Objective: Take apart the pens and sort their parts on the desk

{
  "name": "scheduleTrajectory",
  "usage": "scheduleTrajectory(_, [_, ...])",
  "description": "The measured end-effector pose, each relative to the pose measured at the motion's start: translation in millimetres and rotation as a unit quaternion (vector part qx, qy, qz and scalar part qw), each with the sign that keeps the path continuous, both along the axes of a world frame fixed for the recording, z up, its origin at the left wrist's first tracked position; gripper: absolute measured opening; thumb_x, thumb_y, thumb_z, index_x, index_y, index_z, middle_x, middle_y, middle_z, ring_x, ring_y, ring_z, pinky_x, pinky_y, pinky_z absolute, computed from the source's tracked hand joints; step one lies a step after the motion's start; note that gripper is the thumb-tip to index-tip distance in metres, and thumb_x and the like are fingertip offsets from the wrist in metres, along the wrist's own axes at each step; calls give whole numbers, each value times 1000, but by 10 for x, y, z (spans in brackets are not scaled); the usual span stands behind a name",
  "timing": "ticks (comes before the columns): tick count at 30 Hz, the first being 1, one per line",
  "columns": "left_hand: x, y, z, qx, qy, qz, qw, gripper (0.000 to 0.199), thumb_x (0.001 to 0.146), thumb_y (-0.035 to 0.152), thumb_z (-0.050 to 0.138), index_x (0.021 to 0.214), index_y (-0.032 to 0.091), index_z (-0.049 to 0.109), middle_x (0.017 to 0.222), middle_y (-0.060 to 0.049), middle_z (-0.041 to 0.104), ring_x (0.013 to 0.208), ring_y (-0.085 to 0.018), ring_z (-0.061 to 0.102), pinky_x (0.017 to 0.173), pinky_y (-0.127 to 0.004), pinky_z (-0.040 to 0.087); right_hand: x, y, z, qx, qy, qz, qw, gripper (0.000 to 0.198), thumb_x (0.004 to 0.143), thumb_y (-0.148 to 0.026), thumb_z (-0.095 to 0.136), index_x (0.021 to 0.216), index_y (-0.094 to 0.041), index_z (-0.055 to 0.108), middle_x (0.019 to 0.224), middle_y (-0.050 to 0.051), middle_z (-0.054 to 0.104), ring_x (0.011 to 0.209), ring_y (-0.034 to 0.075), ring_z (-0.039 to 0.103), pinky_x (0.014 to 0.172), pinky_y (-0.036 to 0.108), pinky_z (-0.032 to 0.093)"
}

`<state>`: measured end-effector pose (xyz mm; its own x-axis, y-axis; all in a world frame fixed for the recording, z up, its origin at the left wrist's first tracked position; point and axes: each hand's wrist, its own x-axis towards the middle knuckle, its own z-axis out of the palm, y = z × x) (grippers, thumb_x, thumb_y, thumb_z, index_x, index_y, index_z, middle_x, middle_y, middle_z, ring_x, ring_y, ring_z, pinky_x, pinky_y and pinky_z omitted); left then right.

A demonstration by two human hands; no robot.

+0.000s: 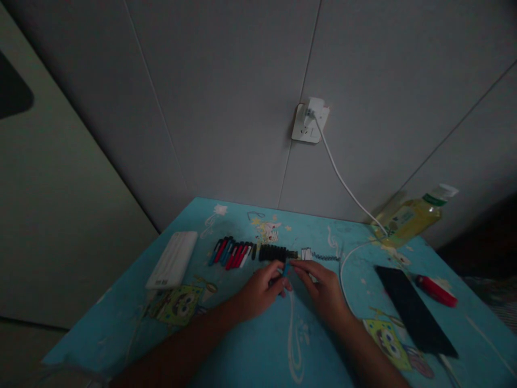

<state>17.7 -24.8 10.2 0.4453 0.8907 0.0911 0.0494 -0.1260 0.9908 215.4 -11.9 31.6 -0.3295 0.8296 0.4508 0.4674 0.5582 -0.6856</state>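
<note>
Head view: two bare hands meet over the surface [250, 355], midway between its left and right edges.
Left hand: the left hand [262, 290] has thumb and fingers closed on the blue piece [286, 268].
Blue piece: small, slim, upright or slightly tilted, held just in front of the black pieces.
Right hand: the right hand [324, 285] has thumb and forefinger nearly together at the upper end of the blue piece; whether they pinch anything, I cannot tell.
Black pieces: the black pieces [272, 253] lie side by side in a row, beyond the hands toward the back edge.
Pens: red, blue and white pens [234, 254] with dark ends lie left of that row.
White strips: a few white strips [307, 253] lie right of it, with a dark coil-like row [326, 257] beside them.
Left edge: a white box [173, 258] lies near it.
Right edge: a red object [436, 291] lies near it, beside a black slab [416, 310].
Back right corner: a bottle [416, 220] of yellow liquid stands near it.
Wall: on the wall [234, 108], a socket [302, 133] holds a plug [314, 106] with a white cable [339, 175] running down to the surface.
</note>
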Motion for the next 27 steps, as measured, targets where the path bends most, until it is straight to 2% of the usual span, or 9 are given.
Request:
scheduleTrajectory(3, [-5, 7, -2, -9, -16, 10, 1000, 25, 98, 40, 47, 111, 19, 49, 96, -7, 69, 78, -15, 65, 65, -23, 46, 59, 90, -69, 8, -36, -52, 998, 24, 97, -26, 51, 113, -25, 69, 109, 6, 72, 99, 21, 67, 89, 35, 52])
scheduleTrajectory(7, [-5, 20, -3, 0, -29, 38, 999, 24, 97, 41, 48, 107, 20, 48, 95, -7, 69, 80, -15, 66, 70, -25, 47, 102, 233, -216, 38, -154, -137, 978, 27, 96, -22, 49, 113, -22, 69, 104, 8, 70, 96, 23, 65, 86, 37, 51])
scheduleTrajectory(13, [-28, 45, 47, 43, -23, 93, 994, 23, 98, 41, 46, 105, 19, 49, 96, -8, 70, 93, -19, 66, 83, -30, 47, 38, 311, -292, 62, -297, -165, 938, 27, 95, -22, 50, 114, -23, 69, 96, 10, 65, 87, 22, 61, 80, 33, 49])
scheduleTrajectory(17, [-56, 84, 44, 73, -8, 132, 989, 23, 99, 41, 45, 101, 19, 52, 97, -7, 68, 94, -18, 65, 84, -29, 47, 64, 312, -276, 72, -323, -174, 927, 22, 95, -27, 53, 105, -22, 72, 92, 9, 63, 89, 23, 59, 83, 34, 47])
scheduleTrajectory(21, [-76, 116, 26, 96, 0, 148, 984, 26, 99, 42, 43, 98, 19, 55, 84, -4, 65, 81, -16, 63, 79, -27, 47, 115, 298, -262, 77, -316, -181, 928, 21, 95, -31, 54, 100, -22, 72, 92, 9, 63, 88, 22, 59, 83, 33, 46])
scheduleTrajectory(27, [-85, 104, 1, 105, 56, 147, 982, 31, 98, 41, 43, 114, 19, 59, 79, -2, 62, 70, -14, 59, 67, -24, 45, 78, 305, -263, 72, -323, -182, 926, 21, 94, -35, 56, 98, -23, 73, 91, 9, 64, 88, 23, 59, 82, 35, 44])
